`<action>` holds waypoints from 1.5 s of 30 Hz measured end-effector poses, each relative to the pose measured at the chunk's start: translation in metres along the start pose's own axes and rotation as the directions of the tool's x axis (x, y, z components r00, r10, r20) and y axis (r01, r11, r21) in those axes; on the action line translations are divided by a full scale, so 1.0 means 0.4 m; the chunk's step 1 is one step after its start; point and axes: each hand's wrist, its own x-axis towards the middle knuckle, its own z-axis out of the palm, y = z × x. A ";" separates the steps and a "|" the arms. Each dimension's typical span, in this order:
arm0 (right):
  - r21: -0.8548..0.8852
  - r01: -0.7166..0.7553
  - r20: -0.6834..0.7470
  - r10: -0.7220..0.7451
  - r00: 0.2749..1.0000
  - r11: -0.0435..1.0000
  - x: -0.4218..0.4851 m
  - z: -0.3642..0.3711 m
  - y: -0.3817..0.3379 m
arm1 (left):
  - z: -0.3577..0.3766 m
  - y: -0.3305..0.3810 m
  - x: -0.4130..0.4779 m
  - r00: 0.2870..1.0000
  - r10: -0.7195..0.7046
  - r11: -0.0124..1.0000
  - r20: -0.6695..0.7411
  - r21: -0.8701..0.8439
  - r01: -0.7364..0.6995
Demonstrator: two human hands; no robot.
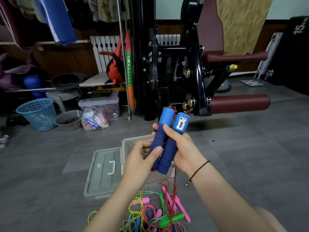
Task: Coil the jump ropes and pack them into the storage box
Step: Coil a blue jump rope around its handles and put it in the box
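Observation:
Two blue jump-rope handles [167, 141] are held upright side by side above the open storage box [127, 144]. My right hand [182, 146] grips both handles from the right, fingers wrapped over their upper foam. My left hand [142, 158] pinches the lower part of the left handle with thumb and fingers. A red rope [175, 183] hangs from the handles down to a tangled pile of coloured jump ropes [155, 211] on the floor. The box interior is mostly hidden by my hands.
The box's grey lid [103, 171] lies flat on the floor to the left of the box. A black weight machine [175, 72] with maroon pads stands behind. A blue basket [38, 114], a grey bowl [69, 119] and a clear bin [100, 104] sit at left.

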 end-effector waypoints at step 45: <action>0.492 -0.126 0.043 0.120 0.992 0.861 0.024 -0.090 0.006 | -0.052 -0.024 -0.013 0.769 -0.150 0.929 0.621 -0.176 0.324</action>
